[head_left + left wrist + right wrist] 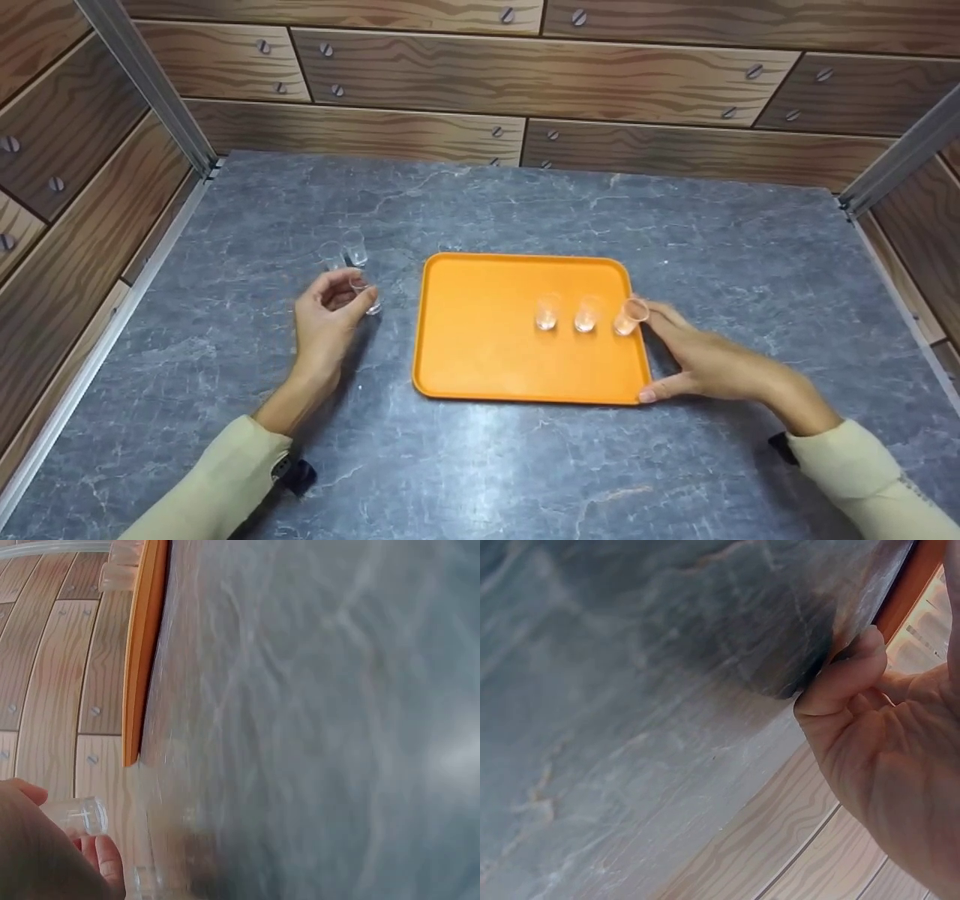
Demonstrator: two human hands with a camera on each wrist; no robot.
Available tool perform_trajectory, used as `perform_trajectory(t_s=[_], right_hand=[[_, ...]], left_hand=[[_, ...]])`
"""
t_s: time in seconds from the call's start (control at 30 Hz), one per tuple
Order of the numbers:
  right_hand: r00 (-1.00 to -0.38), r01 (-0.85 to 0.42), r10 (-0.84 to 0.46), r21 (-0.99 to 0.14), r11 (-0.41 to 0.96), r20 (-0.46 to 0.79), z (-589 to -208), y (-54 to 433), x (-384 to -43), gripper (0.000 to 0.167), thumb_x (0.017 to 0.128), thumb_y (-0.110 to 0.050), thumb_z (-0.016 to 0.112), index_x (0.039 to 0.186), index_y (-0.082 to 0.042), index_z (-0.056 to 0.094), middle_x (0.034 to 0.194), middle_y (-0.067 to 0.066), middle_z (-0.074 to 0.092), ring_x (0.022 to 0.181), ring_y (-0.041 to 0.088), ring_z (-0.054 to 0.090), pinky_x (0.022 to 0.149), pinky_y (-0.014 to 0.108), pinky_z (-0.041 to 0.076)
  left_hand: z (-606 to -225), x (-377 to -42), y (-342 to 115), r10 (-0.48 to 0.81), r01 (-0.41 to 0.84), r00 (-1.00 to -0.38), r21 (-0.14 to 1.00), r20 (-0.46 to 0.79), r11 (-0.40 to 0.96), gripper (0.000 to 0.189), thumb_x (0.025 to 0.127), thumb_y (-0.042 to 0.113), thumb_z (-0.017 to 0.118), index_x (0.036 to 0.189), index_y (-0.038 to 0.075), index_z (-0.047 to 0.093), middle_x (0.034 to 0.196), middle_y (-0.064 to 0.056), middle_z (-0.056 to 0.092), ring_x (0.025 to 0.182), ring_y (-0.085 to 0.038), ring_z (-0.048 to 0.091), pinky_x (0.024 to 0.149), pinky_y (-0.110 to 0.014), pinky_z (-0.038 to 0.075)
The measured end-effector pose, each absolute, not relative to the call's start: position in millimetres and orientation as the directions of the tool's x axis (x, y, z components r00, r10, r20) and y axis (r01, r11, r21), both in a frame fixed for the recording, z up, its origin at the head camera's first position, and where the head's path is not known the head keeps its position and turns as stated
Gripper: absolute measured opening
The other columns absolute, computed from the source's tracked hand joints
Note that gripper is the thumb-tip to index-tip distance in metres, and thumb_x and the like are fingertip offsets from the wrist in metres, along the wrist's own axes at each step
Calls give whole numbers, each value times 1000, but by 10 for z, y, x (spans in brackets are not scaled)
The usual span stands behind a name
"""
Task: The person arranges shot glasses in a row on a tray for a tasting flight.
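My left hand point(326, 315) pinches a small clear shot glass point(367, 298) between thumb and fingers, left of the orange tray point(480, 360). In the left wrist view the base of this glass point(94, 815) shows beyond the fingertips. Just behind that hand are further clear glasses point(355, 249), one partly hidden by it. Three shot glasses point(585, 315) stand in a row on the tray's right half; the rightmost point(627, 319) is against the right rim. My right hand point(701, 360) rests spread along that rim, thumb at the near corner, fingertips beside the rightmost glass.
A grey marbled tabletop point(480, 480) lies beneath everything. Wood-patterned panels point(450, 75) close off the back and both sides, with metal posts point(161, 90) at the rear corners. A dark wrist strap point(296, 476) shows at the left sleeve.
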State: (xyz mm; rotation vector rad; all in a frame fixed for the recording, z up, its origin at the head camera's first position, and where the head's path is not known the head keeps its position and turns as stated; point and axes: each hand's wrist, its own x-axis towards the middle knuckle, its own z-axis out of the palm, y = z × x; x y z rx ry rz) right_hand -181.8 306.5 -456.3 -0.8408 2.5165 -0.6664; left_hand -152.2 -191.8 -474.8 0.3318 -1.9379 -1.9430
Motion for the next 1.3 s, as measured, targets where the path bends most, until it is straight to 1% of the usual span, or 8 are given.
perform_trajectory(t_s=[0.2, 0.3, 0.43, 0.53, 0.67, 0.8, 1.07, 1.3], right_hand=[[-741, -444, -633, -544, 712, -224, -4558, 3064, -1823, 122, 88, -63, 84, 176, -14, 14, 180, 17, 11, 152, 53, 36, 116, 73, 36], [-742, -444, -632, -542, 713, -224, -4565, 3058, -1828, 122, 88, -64, 83, 176, -15, 14, 180, 16, 11, 152, 53, 37, 116, 73, 37], [-740, -464, -640, -533, 707, -205, -4571, 3053, -1831, 120, 88, -64, 83, 175, -15, 16, 179, 16, 14, 148, 53, 42, 114, 73, 39], [-741, -463, -640, -535, 707, -204, -4572, 3053, -1829, 119, 88, -63, 83, 175, -15, 17, 179, 16, 14, 148, 53, 42, 114, 74, 39], [-743, -446, -634, -546, 709, -217, -4575, 3050, -1831, 121, 87, -63, 84, 175, -15, 16, 179, 16, 13, 151, 53, 38, 116, 74, 37], [-744, -444, -631, -542, 714, -221, -4571, 3044, -1838, 122, 87, -65, 83, 175, -14, 15, 179, 17, 12, 150, 54, 38, 115, 74, 37], [-746, -433, -625, -547, 717, -229, -4564, 3050, -1832, 123, 87, -64, 84, 175, -14, 16, 179, 17, 12, 150, 55, 38, 116, 75, 36], [-746, -437, -629, -551, 710, -219, -4567, 3056, -1830, 122, 87, -63, 85, 175, -13, 18, 179, 18, 13, 150, 55, 37, 115, 76, 36]], left_hand=[[-4748, -1522, -1801, -392, 107, -915, 994, 98, -2, 29, 88, -6, 83, 115, -7, 73, 103, -12, 73, 90, -16, 68, 81, -20, 57], [-4743, -1521, -1736, -375, 110, -922, 994, 100, -5, 31, 87, -6, 83, 116, -9, 72, 103, -13, 73, 91, -18, 68, 81, -21, 57], [-4734, -1507, -1628, -346, 120, -932, 993, 105, -21, 31, 87, -7, 84, 116, -9, 72, 104, -15, 73, 92, -20, 69, 84, -23, 58], [-4735, -1503, -1546, -320, 125, -942, 992, 106, -37, 30, 87, -7, 83, 115, -8, 73, 104, -16, 72, 93, -20, 69, 85, -24, 59], [-4732, -1514, -1451, -285, 140, -951, 989, 124, -39, 30, 88, -8, 83, 115, -10, 72, 103, -18, 72, 91, -19, 69, 84, -23, 59], [-4704, -1516, -1370, -255, 147, -958, 988, 133, -39, 30, 88, -7, 83, 116, -11, 72, 104, -17, 72, 91, -19, 69, 83, -24, 59], [-4690, -1526, -1183, -202, 122, -974, 991, 107, -63, 31, 87, -8, 83, 116, -9, 73, 108, -18, 72, 94, -22, 69, 84, -25, 60], [-4704, -1544, -1026, -157, 82, -985, 994, 70, -71, 32, 86, -7, 82, 117, -7, 74, 112, -17, 73, 98, -23, 69, 85, -25, 60]])
